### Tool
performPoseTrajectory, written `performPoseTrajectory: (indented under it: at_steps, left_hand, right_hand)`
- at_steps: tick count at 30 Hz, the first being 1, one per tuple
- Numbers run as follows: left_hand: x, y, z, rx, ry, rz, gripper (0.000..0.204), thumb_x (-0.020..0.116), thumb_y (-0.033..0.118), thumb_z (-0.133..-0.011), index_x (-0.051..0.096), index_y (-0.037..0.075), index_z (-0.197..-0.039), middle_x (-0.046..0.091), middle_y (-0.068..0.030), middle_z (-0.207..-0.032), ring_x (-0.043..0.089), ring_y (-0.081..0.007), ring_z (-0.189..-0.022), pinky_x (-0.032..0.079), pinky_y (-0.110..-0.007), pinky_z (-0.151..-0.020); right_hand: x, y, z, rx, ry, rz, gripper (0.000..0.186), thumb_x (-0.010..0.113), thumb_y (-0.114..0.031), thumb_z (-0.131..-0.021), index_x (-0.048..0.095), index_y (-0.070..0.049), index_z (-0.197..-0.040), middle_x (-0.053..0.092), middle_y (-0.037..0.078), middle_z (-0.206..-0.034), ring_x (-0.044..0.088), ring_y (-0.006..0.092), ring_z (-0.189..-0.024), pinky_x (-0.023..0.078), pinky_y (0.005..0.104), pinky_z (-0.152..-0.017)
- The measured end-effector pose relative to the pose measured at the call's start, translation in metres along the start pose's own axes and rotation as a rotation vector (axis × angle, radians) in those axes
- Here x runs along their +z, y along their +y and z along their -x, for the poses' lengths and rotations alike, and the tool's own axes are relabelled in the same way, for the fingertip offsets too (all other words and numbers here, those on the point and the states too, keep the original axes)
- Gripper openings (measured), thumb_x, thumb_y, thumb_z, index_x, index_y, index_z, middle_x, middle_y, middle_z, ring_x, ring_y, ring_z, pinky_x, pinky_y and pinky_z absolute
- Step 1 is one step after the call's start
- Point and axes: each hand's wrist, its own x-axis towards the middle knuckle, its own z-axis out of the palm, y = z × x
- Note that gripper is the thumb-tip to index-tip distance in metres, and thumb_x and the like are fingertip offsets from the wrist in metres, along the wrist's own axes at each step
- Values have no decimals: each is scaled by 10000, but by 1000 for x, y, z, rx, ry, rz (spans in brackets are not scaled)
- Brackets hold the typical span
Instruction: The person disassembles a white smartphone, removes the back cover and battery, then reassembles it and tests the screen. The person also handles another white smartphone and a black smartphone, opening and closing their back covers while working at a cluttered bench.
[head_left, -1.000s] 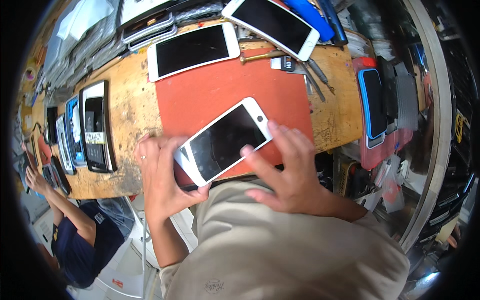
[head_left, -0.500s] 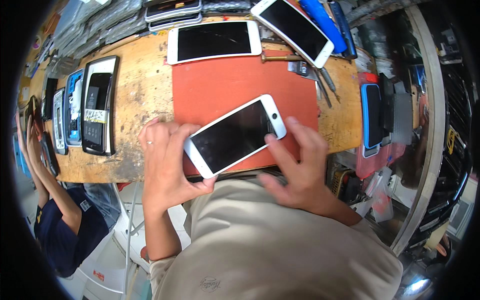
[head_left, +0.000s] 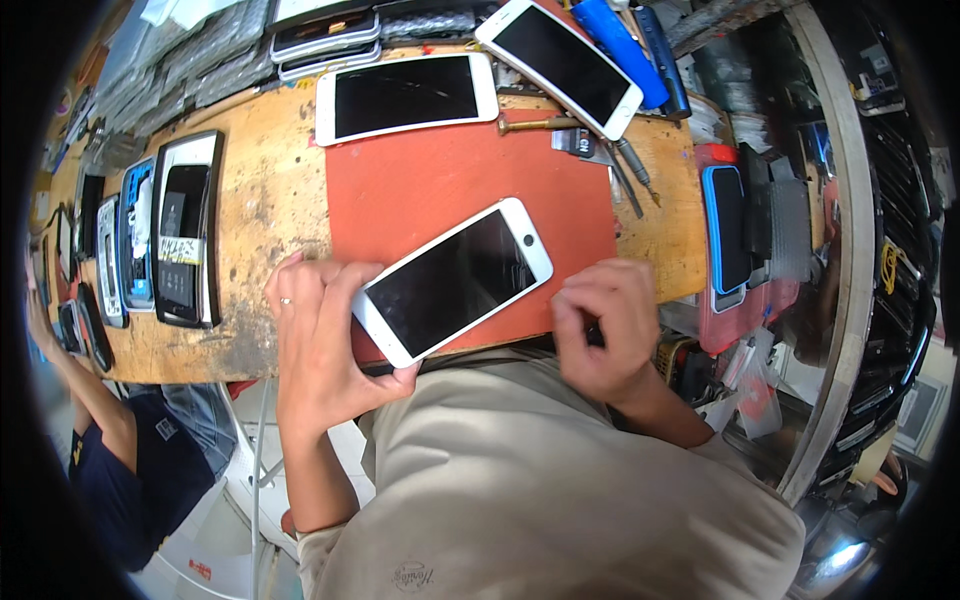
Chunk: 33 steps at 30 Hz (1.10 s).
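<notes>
A white smartphone (head_left: pixel 455 285) with a dark screen lies slanted over the red mat (head_left: pixel 470 165), its round home button toward the upper right. My left hand (head_left: pixel 325 340) grips its lower-left end, thumb at the near corner and fingers along the far side. Just off the phone's right end is my right hand (head_left: pixel 610 325). Its fingers are curled in toward the thumb, and nothing shows in them.
Beyond the mat lie a white phone with a cracked screen (head_left: pixel 405 98), another white phone (head_left: pixel 560 65) and a brass-coloured tool (head_left: pixel 540 124). Opened phone parts (head_left: pixel 185 235) line the left side. A blue-edged phone (head_left: pixel 727 230) lies right. Another person's arm (head_left: pixel 95 385) reaches in from the left.
My right hand has drawn back from the phone's button end, and its spread fingers have curled in. My left hand still holds the phone. The view has shifted slightly.
</notes>
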Motion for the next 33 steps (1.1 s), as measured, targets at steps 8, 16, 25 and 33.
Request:
performPoseTrajectory:
  at_steps: [8, 16, 25, 33]
  left_hand:
    - [1, -2, 3, 1, 7, 2, 825, 885, 356, -567, 628, 72, -1299, 521, -139, -1092, 513, -377, -1097, 344, -585, -1126]
    - [2, -2, 4, -17, -5, -4, 819, 884, 362, -564, 637, 87, -1295, 517, -146, -1104, 517, -376, -1109, 346, -594, -1140]
    - [1, 2, -1, -73, -29, -5, 836, 898, 325, -522, 629, 94, -1279, 500, -169, -1090, 481, -438, -1148, 316, -615, -1155]
    - [4, 2, 0, -48, -24, -18, 828, 889, 328, -546, 616, 75, -1285, 500, -163, -1077, 501, -402, -1105, 324, -615, -1176]
  right_hand:
    - [-7, 30, -19, 129, 20, -189, 115, 749, -13, -934, 668, 6, -854, 612, 120, -760, 578, 298, -675, 437, 390, -592]
    - [10, 29, -27, 88, 10, 29, 47, 725, 38, -889, 701, 7, -915, 612, 125, -765, 554, 316, -670, 440, 423, -615]
    - [-9, 21, -8, -108, 15, -182, 465, 606, 96, -873, 608, 52, -1335, 767, 93, -929, 686, 244, -763, 495, 381, -755]
    - [-31, 14, 1, -14, 68, -90, 297, 590, 49, -706, 726, 2, -966, 595, 38, -691, 554, 230, -602, 446, 440, -776]
